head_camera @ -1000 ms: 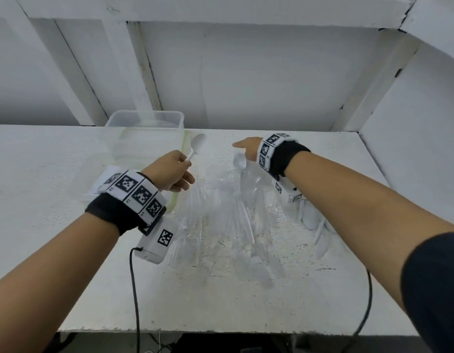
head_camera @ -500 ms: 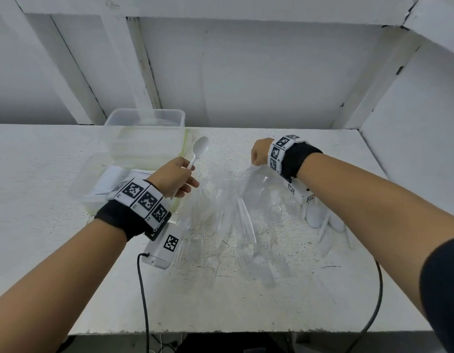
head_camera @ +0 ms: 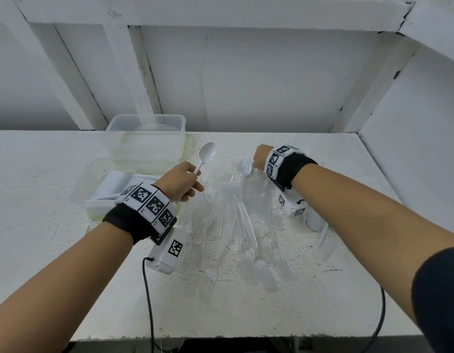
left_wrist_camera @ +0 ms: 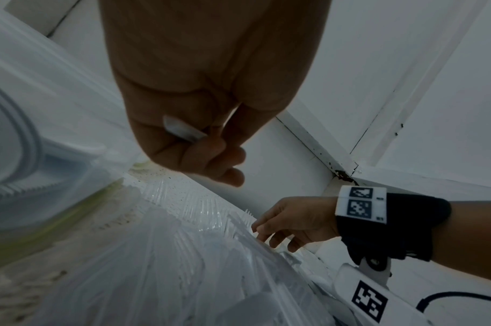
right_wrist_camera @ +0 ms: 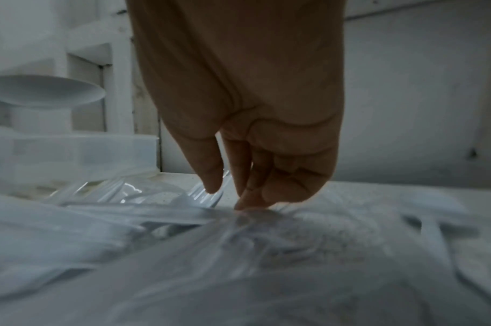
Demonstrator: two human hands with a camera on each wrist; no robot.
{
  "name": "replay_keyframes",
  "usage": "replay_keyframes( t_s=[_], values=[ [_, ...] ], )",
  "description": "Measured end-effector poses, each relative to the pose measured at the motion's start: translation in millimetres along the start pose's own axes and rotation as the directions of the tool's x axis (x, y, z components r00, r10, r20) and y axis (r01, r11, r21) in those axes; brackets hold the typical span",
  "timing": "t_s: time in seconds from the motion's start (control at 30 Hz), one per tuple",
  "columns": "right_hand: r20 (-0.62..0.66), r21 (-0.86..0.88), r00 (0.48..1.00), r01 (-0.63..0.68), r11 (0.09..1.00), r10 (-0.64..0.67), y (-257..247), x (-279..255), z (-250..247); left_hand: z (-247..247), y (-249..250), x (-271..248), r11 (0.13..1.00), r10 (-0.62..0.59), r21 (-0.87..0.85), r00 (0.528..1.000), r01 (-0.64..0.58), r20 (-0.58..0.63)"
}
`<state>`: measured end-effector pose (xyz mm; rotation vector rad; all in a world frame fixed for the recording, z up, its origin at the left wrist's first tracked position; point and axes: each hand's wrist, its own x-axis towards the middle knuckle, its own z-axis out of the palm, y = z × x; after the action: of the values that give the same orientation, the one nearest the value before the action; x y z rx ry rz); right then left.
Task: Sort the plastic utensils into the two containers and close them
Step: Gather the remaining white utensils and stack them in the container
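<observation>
My left hand [head_camera: 181, 183] grips a white plastic spoon [head_camera: 207, 152] by its handle, bowl up, beside the near clear container [head_camera: 80, 192], which holds a row of white utensils. The handle end [left_wrist_camera: 183, 131] shows between the curled fingers. A heap of clear plastic utensils [head_camera: 228, 225] covers the table's middle. My right hand [head_camera: 261, 157] reaches down at the heap's far edge, next to a white fork [head_camera: 245, 165]. Its thumb and fingertips [right_wrist_camera: 247, 203] meet on a utensil on top of the heap; which piece they pinch is unclear.
A second clear container [head_camera: 114, 128] stands behind the near one, against the white back wall. A few white utensils [head_camera: 315, 222] lie under my right forearm. A white side wall closes the table on the right. Two sensor cables hang over the front edge.
The right hand has gone from fingers stretched forward to fingers curled down onto the heap by the white fork. The left hand still holds the spoon, raised slightly.
</observation>
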<state>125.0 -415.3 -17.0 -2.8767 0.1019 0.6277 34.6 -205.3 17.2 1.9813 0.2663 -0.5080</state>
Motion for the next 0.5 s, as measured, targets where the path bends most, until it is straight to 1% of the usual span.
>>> replay_keyframes(
  t_s=[0.03,0.07,0.13,0.17,0.2,0.27,0.33,0.4,0.5],
  values=[
    [0.016,-0.109,1.0,-0.009,0.994,0.01,-0.2,7.7,5.0,0.0,-0.1,0.1,1.0,0.003,0.001,1.0,-0.003,0.003],
    [0.036,-0.179,0.999,-0.023,0.984,0.03,1.3,21.2,9.8,0.0,0.0,0.6,1.0,0.006,0.002,1.0,-0.006,0.004],
    [0.061,-0.238,0.997,-0.038,0.971,0.054,12.7,72.6,28.4,0.2,0.3,1.3,1.0,0.012,0.002,1.0,-0.012,0.005],
    [0.087,-0.269,0.994,-0.034,0.962,0.059,12.1,76.4,29.1,0.5,0.6,1.6,1.0,0.015,0.003,1.0,-0.015,0.005],
    [0.102,-0.25,0.993,-0.035,0.968,0.062,8.8,68.9,25.7,1.0,0.7,1.5,1.0,0.016,0.003,1.0,-0.016,0.007],
    [0.08,-0.082,0.993,-0.076,0.994,0.082,-4.3,24.7,12.3,2.4,0.9,1.7,1.0,0.018,0.007,1.0,-0.018,0.011],
    [0.034,0.06,0.995,-0.096,0.994,0.094,-12.9,-5.5,3.0,4.0,1.9,2.3,1.0,0.018,0.01,1.0,-0.018,0.014],
    [0.02,0.171,0.993,-0.118,0.978,0.116,-11.7,-13.1,-0.7,6.4,2.5,2.3,1.0,0.014,0.013,1.0,-0.014,0.015],
    [-0.014,0.397,0.993,-0.102,0.912,0.117,-9.8,-17.4,-4.9,10.5,4.3,3.7,1.0,0.014,0.021,1.0,-0.014,0.022]
  ],
)
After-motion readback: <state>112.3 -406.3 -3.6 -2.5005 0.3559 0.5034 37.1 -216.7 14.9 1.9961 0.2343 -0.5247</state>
